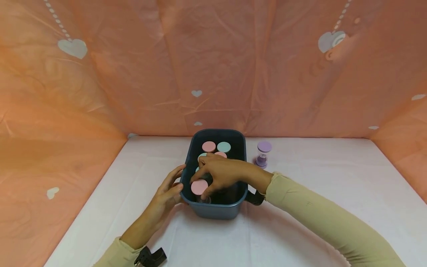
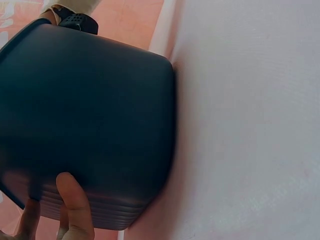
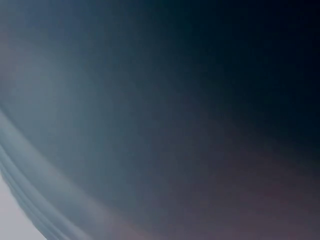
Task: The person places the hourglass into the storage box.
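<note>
In the head view, a dark blue plastic bin (image 1: 213, 211) stands on the white cloth with several sand timers inside, capped in pink and mint. My right hand (image 1: 221, 172) reaches down into it, thumb and index finger pinching a pink-capped sand timer (image 1: 199, 187) near the front left corner. That hand partly covers the other timers, among them a pink one (image 1: 208, 147) and a mint one (image 1: 224, 147) at the back. Against the bin's left outer wall rests my left hand (image 1: 168, 191), its thumb (image 2: 75, 202) extended on the surface in the left wrist view.
Just right of the bin, a purple sand timer (image 1: 263, 154) stands on the white cloth (image 1: 317, 163). Orange sheeting (image 1: 220, 66) with hearts rises behind and at both sides. The right wrist view is filled by a blurred, dark bin wall (image 3: 125, 110).
</note>
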